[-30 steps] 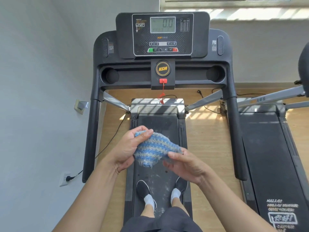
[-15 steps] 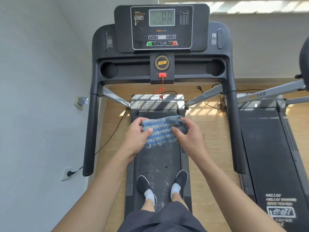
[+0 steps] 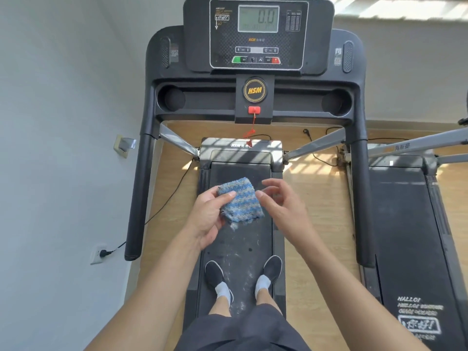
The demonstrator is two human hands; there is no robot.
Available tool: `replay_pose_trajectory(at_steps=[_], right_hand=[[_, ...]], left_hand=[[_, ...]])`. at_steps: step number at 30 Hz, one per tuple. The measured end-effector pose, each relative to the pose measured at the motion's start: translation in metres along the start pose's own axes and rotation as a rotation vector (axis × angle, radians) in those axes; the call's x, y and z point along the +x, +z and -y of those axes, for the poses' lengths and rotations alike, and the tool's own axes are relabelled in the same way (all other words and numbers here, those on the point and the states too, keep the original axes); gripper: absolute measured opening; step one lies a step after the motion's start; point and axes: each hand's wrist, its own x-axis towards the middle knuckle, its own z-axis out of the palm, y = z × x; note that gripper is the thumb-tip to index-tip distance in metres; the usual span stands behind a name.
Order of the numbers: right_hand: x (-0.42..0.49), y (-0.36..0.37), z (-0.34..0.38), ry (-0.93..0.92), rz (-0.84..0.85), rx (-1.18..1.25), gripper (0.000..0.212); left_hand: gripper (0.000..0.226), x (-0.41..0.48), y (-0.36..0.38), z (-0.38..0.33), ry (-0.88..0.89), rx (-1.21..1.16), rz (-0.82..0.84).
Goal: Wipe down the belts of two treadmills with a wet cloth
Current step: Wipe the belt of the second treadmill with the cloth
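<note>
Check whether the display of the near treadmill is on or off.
On: the display shows the digits 0.0.

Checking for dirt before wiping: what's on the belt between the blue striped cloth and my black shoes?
Head view: black treadmill belt smeared with white dust, between the blue striped cloth and the black shoes.

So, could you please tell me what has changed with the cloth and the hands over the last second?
The right hand has released the cloth, now open beside it; the left hand alone pinches it, folded smaller. The feet stay on the belt, display reads 0.0.
</note>
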Motion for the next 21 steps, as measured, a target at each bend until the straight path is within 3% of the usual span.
replay_pose_trajectory(at_steps=[3, 8, 15, 21], right_hand=[[0.017, 0.019, -0.02, 0.203, 0.151, 0.155, 0.041], [0.085, 0.063, -0.096, 0.292, 0.108, 0.095, 0.026], [0.258, 0.17, -0.361, 0.34, 0.119, -0.072, 0.017], [0.399, 0.247, -0.562, 0.288, 0.116, -0.234, 0.016]], left_hand=[[0.025, 0.017, -0.003, 0.013, -0.017, 0.017, 0.011], [0.012, 0.107, -0.032, 0.078, 0.002, 0.171, -0.169], [0.015, 0.359, -0.148, 0.282, -0.074, 0.411, -0.39], [0.039, 0.544, -0.26, 0.447, -0.002, 1.075, -0.364]])
